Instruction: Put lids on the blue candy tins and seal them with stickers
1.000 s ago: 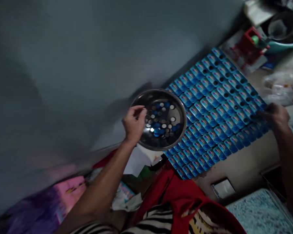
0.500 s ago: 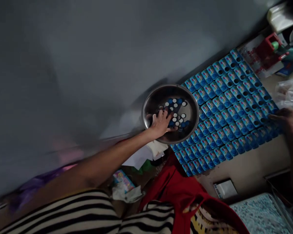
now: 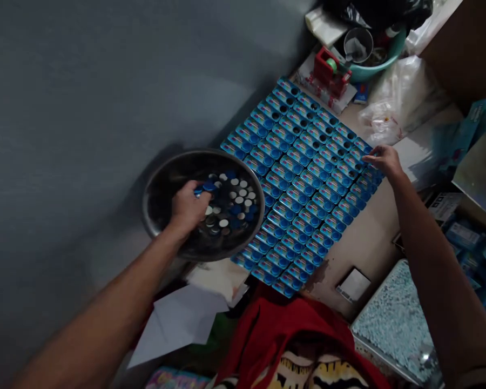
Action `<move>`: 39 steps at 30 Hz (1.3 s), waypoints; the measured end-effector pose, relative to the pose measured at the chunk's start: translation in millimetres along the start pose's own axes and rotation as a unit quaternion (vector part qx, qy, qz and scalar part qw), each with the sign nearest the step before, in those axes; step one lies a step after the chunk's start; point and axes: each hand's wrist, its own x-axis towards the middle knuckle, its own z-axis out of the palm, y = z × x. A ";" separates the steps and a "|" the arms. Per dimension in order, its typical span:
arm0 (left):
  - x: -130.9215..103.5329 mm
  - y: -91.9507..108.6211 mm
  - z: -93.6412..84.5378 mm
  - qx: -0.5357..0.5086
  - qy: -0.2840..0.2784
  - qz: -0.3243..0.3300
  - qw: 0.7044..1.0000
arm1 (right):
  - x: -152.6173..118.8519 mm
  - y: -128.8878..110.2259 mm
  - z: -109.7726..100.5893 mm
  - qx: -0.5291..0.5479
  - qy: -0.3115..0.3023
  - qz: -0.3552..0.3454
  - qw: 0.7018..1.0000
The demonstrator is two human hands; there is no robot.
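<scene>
A wide metal bowl holds many small round caps, blue and white. Inside it, my left hand is closed around several blue caps that show at the fingertips. To the right of the bowl, small blue flat containers lie in tight slanted rows. Many have a blue disc at one end; those toward the far right show a dark round hole. My right hand is at the right edge of the rows, fingertips pinched together just over a container; anything between them is too small to make out.
A red tape dispenser and a teal basin stand behind the rows. Clear plastic bags lie at the right. Nearer are a small white box, a tray of pale blue granules and white paper.
My left hand has gone from spread among the caps to closed around several. The view has shifted right, bringing my right arm fully in; my right hand stays near the rows' right edge.
</scene>
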 end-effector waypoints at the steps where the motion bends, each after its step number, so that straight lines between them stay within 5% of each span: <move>1: -7.3 14.9 -7.4 -0.094 -0.014 -0.066 0.993 | -9.7 -9.3 -4.8 0.015 0.015 0.010 1.000; 3: -31.3 49.3 -16.2 -0.291 -0.103 -0.144 0.940 | -36.7 -37.6 -10.4 0.072 0.044 0.011 0.996; 5: -59.4 87.5 -10.9 -0.412 -0.178 -0.121 0.885 | -72.8 -75.5 -9.0 0.173 0.021 -0.041 0.984; 8: -91.7 141.7 22.5 -0.529 -0.254 -0.107 0.803 | -127.8 -129.9 5.8 0.308 -0.098 -0.176 0.930; 10: -102.8 169.5 53.8 -0.566 -0.295 -0.145 0.756 | -150.1 -147.5 19.0 0.310 -0.097 -0.265 0.908; 14: -108.2 195.5 115.4 -0.539 -0.409 -0.286 0.678 | -160.8 -118.5 29.1 0.156 -0.020 -0.400 0.903; 18: -111.0 196.2 158.6 -0.468 -0.535 -0.355 0.607 | -163.0 -63.8 14.9 0.031 -0.063 -0.440 0.895; 20: -113.9 197.5 174.0 -0.447 -0.577 -0.378 0.569 | -157.5 -47.7 7.0 0.053 -0.060 -0.391 0.917; 25: -115.1 211.1 199.6 -0.478 -0.620 -0.409 0.469 | -101.4 -27.3 4.1 0.109 0.031 -0.119 0.986; 28: -105.1 219.1 204.2 -0.506 -0.598 -0.405 0.471 | -61.4 -22.3 14.0 0.037 0.017 -0.058 0.997; 33: -76.4 226.7 201.3 -0.567 -0.521 -0.346 0.536 | -21.5 -31.3 24.0 -0.128 -0.059 -0.011 0.990; 39: -62.3 238.4 200.0 -0.611 -0.458 -0.341 0.548 | 13.5 -38.8 17.9 -0.168 -0.108 0.058 0.978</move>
